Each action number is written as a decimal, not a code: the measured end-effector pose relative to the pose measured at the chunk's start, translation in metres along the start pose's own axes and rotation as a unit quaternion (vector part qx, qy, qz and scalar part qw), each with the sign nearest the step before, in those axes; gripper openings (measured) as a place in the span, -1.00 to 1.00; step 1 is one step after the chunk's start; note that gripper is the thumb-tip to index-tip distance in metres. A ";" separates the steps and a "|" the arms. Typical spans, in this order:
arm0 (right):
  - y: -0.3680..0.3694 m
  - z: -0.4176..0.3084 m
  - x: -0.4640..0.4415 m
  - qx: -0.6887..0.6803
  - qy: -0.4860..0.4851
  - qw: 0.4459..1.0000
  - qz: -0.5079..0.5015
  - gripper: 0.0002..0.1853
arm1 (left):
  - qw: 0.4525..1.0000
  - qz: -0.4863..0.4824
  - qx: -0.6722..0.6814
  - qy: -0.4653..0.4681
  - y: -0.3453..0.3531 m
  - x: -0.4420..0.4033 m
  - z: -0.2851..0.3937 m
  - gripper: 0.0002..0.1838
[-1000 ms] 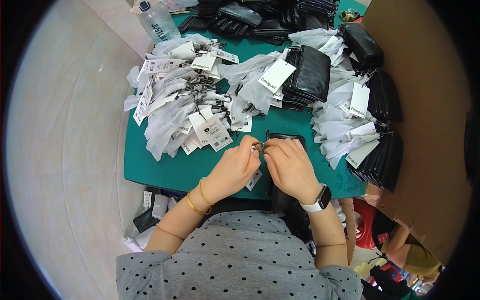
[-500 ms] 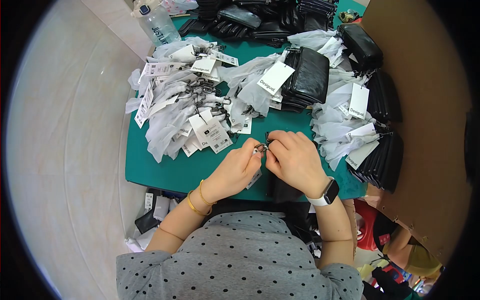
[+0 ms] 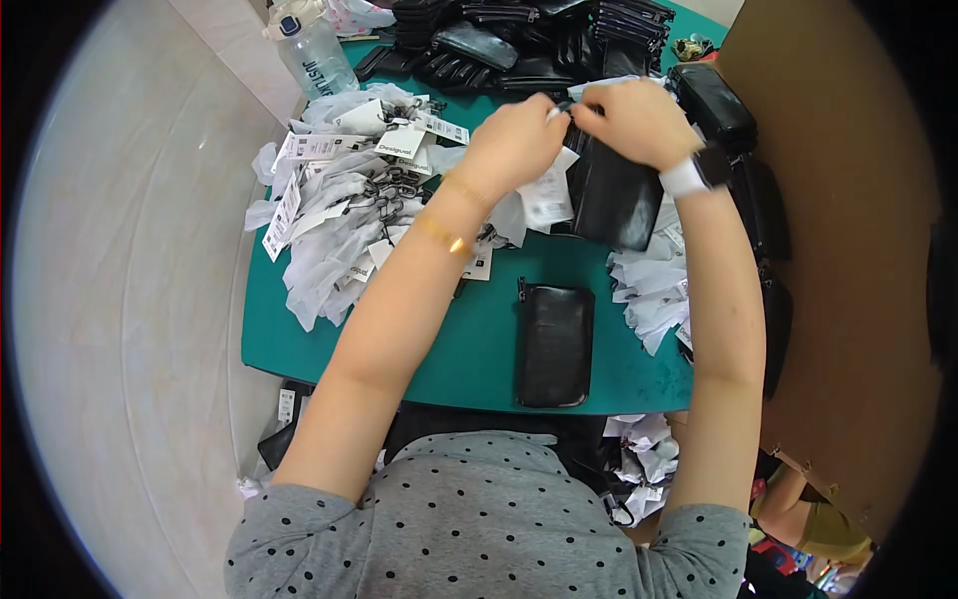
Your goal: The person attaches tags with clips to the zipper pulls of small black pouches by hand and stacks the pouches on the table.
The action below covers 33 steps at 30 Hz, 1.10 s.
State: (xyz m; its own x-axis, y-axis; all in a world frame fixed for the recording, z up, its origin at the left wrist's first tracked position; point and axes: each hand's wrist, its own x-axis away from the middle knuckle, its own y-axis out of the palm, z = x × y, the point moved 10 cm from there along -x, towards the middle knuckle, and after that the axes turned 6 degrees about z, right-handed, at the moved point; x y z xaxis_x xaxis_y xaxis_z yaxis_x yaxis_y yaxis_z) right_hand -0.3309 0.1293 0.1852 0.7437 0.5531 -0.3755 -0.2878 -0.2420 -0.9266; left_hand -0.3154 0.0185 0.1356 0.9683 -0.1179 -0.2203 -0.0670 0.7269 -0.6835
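Both my hands reach to the middle of the table, fingertips almost meeting. My left hand (image 3: 519, 140) is closed in a pinch on a small dark piece whose kind I cannot make out. My right hand (image 3: 639, 122) is also closed, at the upper end of a black zip wallet (image 3: 621, 200) that lies slanted below it over other wallets. A white printed tag (image 3: 547, 203) hangs beneath my left hand. Near the table's front edge, another black wallet (image 3: 555, 347) lies flat, its zip pull at the upper left corner.
White-wrapped straps with clips and tags (image 3: 339, 230) are heaped at left. More wrapped pieces (image 3: 649, 290) and black wallets (image 3: 714, 105) line the right, beside a cardboard wall (image 3: 838, 250). Black wallets (image 3: 499, 50) are piled at the back, near a clear bottle (image 3: 311, 60).
Both hands have moved forward from the near part of the table to the wallet stack. The wallet near the front edge, mostly hidden before, now shows fully.
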 end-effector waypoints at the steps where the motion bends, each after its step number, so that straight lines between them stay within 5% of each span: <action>1: 0.014 0.011 -0.010 0.031 -0.002 1.000 -0.001 -0.69 | 0.999 0.014 -0.043 -0.011 0.007 -0.014 -0.003 -0.67; 4: 0.048 0.035 -0.011 0.069 0.012 0.998 -0.001 -0.68 | 0.990 0.121 -0.014 0.067 0.034 -0.042 -0.018 -0.63; 6: 0.034 0.034 -0.003 0.125 -0.007 0.980 0.154 -0.69 | 0.987 0.134 0.033 0.086 0.047 -0.041 -0.024 -0.60; 9: -0.012 -0.026 0.026 -0.007 0.027 0.983 0.183 -0.83 | 0.978 0.141 0.094 0.118 0.029 -0.022 -0.018 -0.54; 11: -0.014 -0.074 0.060 -0.194 0.106 0.970 0.098 -0.89 | 0.977 0.134 0.123 0.109 0.003 0.000 -0.011 -0.58; 14: 0.023 -0.147 0.113 -0.132 -0.018 0.991 -0.004 -0.88 | 0.977 0.103 0.151 0.108 -0.030 0.046 0.002 -0.66; 18: 0.077 -0.161 0.148 -0.038 0.040 0.993 -0.108 -0.82 | 0.981 0.077 0.063 0.166 -0.070 0.095 0.004 -0.72; 23: 0.085 -0.154 0.151 -0.012 0.071 0.993 -0.098 -0.85 | 0.982 0.098 -0.110 0.115 -0.147 0.098 -0.045 -0.81; 25: 0.083 -0.152 0.152 -0.009 0.072 0.993 -0.092 -0.86 | 0.970 0.028 -0.190 0.152 -0.157 0.094 -0.059 -0.82; 33: 0.038 -0.126 0.149 -0.247 0.134 0.959 0.033 -0.82 | 0.973 -0.097 -0.177 0.109 -0.154 0.097 -0.097 -0.86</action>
State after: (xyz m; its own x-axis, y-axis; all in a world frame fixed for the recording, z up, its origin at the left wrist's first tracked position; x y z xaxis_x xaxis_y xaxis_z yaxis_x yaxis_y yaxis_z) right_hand -0.1551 0.1018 0.0972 0.8812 0.3151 -0.3524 -0.0672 -0.6544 -0.7531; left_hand -0.2346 -0.1702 0.1522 0.8991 -0.3991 -0.1800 -0.0044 0.4030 -0.9152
